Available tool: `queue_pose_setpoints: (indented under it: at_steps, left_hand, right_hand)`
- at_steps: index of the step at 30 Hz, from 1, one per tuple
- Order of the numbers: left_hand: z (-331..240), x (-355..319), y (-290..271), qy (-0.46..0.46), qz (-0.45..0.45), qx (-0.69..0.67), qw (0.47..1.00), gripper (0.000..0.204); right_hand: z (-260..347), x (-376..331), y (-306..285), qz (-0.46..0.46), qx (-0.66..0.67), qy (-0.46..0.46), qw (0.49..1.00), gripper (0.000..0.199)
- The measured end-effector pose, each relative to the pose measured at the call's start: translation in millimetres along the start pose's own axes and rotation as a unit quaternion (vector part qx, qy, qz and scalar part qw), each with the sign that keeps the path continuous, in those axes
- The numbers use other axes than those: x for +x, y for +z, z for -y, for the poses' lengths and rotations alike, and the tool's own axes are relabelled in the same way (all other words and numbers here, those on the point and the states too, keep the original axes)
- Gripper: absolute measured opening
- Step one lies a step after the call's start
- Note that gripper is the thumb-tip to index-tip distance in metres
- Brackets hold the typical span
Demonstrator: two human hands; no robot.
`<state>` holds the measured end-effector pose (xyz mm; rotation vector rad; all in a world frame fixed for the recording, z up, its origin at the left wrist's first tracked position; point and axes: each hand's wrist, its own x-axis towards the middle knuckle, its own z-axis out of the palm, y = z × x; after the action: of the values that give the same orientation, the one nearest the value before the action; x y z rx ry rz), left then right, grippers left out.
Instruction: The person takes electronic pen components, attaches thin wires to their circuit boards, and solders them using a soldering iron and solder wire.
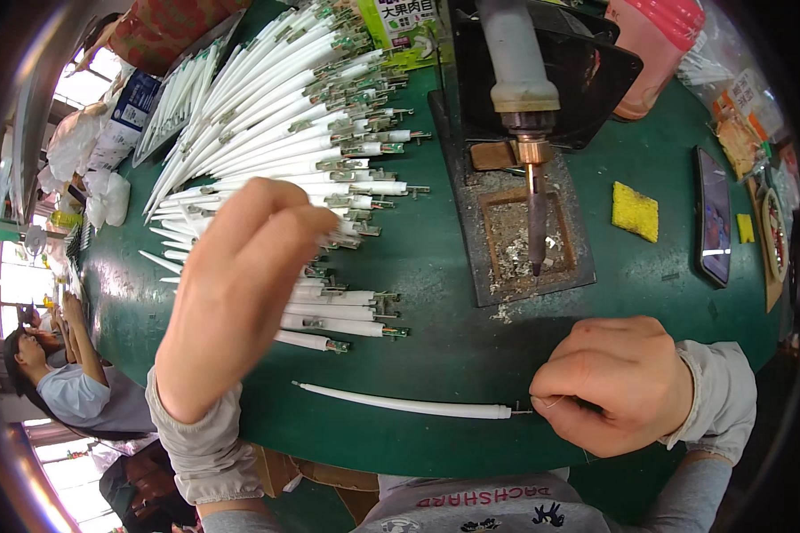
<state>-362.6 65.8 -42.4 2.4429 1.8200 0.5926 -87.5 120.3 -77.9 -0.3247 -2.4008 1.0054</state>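
Note:
Over the fan-shaped pile of white tapered sticks [267, 115], with small green boards and metal parts at their right ends, is my left hand [249, 275]. Its fingers are curled together, slightly blurred; whatever they hold is hidden. One single white tapered stick [418, 407] lies crosswise on the table in front of me, its metal end pointing right. Beside that end, my right hand [609, 386] is closed in a pinch on a thin silvery wire [549, 402]. The wire's tip is close to the stick's metal end; I cannot tell whether they touch.
A soldering iron [533, 178] points down over a dark tray [578, 275] littered with solder scraps. Right of it are a yellow sponge [636, 212], a phone [713, 216] and a pink container [658, 53]. A green snack bag [404, 31] lies behind; another person [71, 382] sits far left.

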Motion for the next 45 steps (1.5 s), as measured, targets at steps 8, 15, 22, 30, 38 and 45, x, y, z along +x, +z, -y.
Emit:
queue_pose_setpoints:
  at_steps: [8, 15, 22, 30, 38, 45]
  left_hand:
    - [-44, 14, 6, -0.067, 0.188, -0.320, 0.926, 0.019]
    - [-52, 13, 30, -0.199, 0.306, -0.524, 0.769, 0.018]
    - [-54, 13, 34, -0.251, 0.307, -0.572, 0.718, 0.016]
    - [-54, 12, 37, -0.207, 0.293, -0.522, 0.774, 0.013]
    - [-56, 11, 39, -0.208, 0.285, -0.506, 0.787, 0.013]
    - [-55, 10, 41, -0.190, 0.274, -0.498, 0.800, 0.014]
  right_hand:
    - [5, 0, -7, -0.028, 0.098, 0.130, 0.986, 0.014]
    - [-4, 1, -1, -0.063, 0.191, 0.202, 0.958, 0.016]
    - [-12, 3, 4, -0.085, -0.005, 0.047, 0.995, 0.021]
    - [-17, -1, 2, -0.057, -0.131, -0.072, 0.987, 0.029]
    - [-13, 1, -2, -0.017, -0.195, -0.110, 0.975, 0.032]
    - [-14, -1, 2, -0.004, -0.224, -0.105, 0.969, 0.036]
